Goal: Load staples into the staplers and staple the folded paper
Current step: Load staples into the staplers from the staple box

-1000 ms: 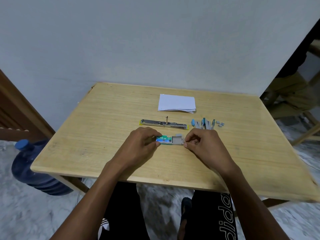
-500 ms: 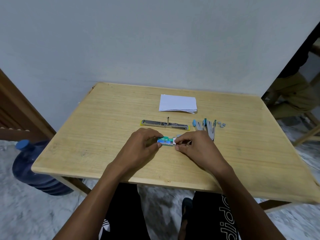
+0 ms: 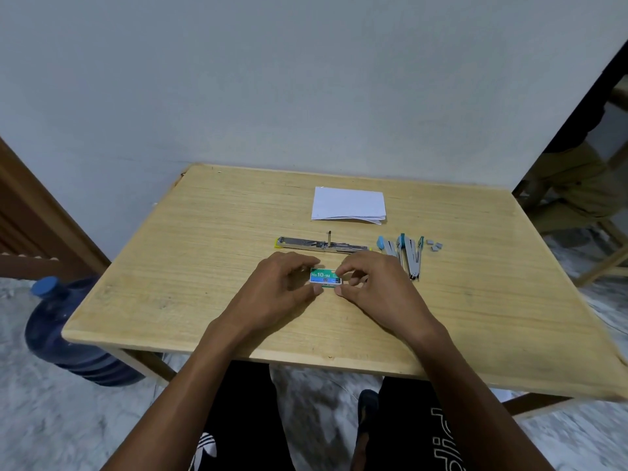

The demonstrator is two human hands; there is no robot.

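A small green and blue staple box [image 3: 325, 276] lies on the wooden table [image 3: 190, 266], its tray pushed in. My left hand [image 3: 283, 287] pinches its left end between fingers and thumb. My right hand [image 3: 372, 285] pinches its right end. Just behind the hands a long metal stapler [image 3: 317, 244] with yellow ends lies opened flat. To its right lie two small blue and grey staplers [image 3: 406, 251], opened, with a few loose staple strips [image 3: 434, 245] beside them. The folded white paper [image 3: 348, 205] sits further back.
A large blue water bottle [image 3: 64, 331] stands on the floor at the table's left front corner. A wooden chair and a seated person's leg [image 3: 574, 185] are at the far right. The wall runs right behind the table.
The box's grey tray stuck out to the right a second ago. My right hand has slid it leftward into the sleeve, and the box now shows closed.
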